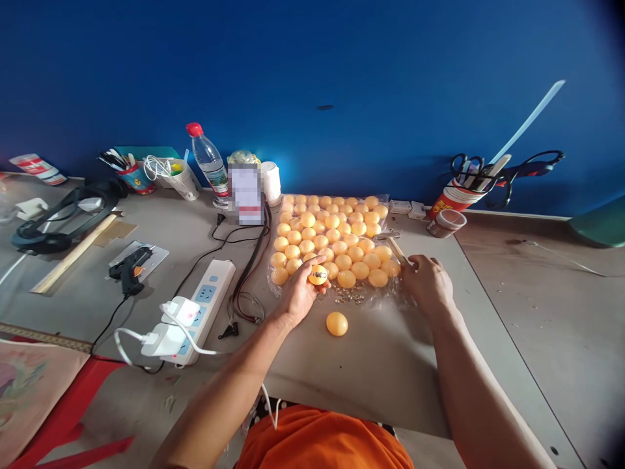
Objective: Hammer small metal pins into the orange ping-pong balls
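Note:
My left hand (pixel 299 293) is closed around an orange ping-pong ball (pixel 318 275) with black lettering facing up. My right hand (pixel 430 281) grips the wooden handle of a small hammer-like tool (pixel 396 250), its metal head pointing to the left. Beyond both hands lies a clear plastic bag (pixel 383 200) spread with many orange balls (pixel 344 262) in rows. A single loose orange ball (pixel 336 324) rests on the grey table (pixel 371 371), closer to me. Small metal bits (pixel 349 298) are scattered along the bag's near edge.
To the left are a white power strip (pixel 215 280) with plugged-in chargers, black cables, and a glue gun (pixel 131 268). A water bottle (pixel 209 163) and white cup (pixel 271 182) stand by the blue wall. At right, a red cup (pixel 454 195) holds scissors and tools beside a small lidded jar (pixel 447 223).

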The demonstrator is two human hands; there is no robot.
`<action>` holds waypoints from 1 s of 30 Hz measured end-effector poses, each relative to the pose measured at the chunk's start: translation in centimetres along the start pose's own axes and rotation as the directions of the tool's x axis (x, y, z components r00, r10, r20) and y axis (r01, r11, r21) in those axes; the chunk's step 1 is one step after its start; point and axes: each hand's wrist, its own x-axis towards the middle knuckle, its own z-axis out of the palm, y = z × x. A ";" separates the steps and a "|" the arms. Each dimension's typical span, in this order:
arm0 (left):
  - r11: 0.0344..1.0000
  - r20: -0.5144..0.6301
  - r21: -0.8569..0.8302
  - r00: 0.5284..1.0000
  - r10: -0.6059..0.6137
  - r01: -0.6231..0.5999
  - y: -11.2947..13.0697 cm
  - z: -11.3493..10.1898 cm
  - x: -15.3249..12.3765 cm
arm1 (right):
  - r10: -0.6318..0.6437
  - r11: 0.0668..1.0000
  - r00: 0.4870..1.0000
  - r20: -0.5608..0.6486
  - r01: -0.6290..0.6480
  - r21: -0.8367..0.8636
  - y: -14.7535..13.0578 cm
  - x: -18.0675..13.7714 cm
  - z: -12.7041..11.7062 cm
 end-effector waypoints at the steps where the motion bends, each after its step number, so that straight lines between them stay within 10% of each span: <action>1: 1.000 -0.001 -0.012 1.000 -0.002 0.002 0.0 0.0 0.0 | -0.012 0.999 0.997 -0.079 0.015 0.043 -0.3 -0.1 -0.2; 5: 0.998 0.006 -0.060 1.000 -0.008 0.008 0.0 -0.1 0.1 | -0.182 0.904 0.885 -0.428 0.322 0.280 -2.6 -1.9 -1.4; 13: 0.996 0.029 -0.080 0.999 -0.046 0.049 0.4 0.2 -0.3 | -0.750 0.486 0.638 -0.175 0.711 0.509 -7.4 -8.2 -0.5; 23: 0.999 0.087 0.012 0.995 -0.046 0.045 0.6 0.6 -0.8 | -0.679 0.537 0.717 -0.159 0.632 0.559 -6.9 -7.8 -1.0; 30: 0.992 0.141 0.124 0.990 -0.004 -0.014 0.2 0.1 -0.7 | -0.744 0.516 0.658 -0.121 0.679 0.522 -7.3 -8.3 0.4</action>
